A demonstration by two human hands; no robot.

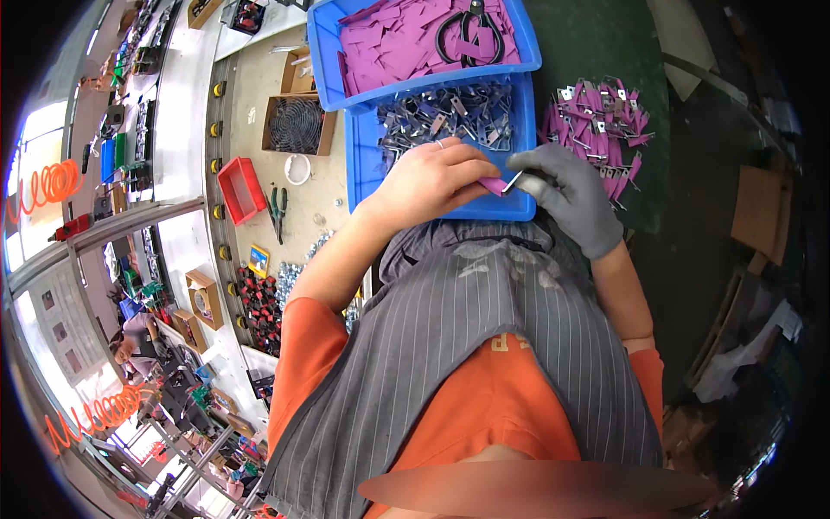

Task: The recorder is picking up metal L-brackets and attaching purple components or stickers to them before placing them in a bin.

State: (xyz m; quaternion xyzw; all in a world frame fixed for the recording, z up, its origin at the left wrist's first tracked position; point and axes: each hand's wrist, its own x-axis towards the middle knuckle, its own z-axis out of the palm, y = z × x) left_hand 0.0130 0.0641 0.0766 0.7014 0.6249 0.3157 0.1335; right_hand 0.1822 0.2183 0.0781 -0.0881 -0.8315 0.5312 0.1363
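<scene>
Over the near blue bin, my bare left hand (437,183) pinches a small purple sleeve (494,186). My right hand (571,192), in a grey glove, grips a small metal bracket (513,182) whose end meets the sleeve. Both hands are closed, their fingertips nearly touching. Loose metal brackets (450,114) fill the far part of the blue bin (365,164) under my hands. Behind it, a second blue bin (324,52) holds a heap of flat purple pieces (389,45), with black-handled scissors (469,36) lying on top.
To the right, brackets with purple sleeves (596,125) lie piled on a dark green surface (596,43). On the left bench are a red tray (242,190), green-handled pliers (278,214), a white cup (297,169) and a cardboard box (325,138) of dark coiled material.
</scene>
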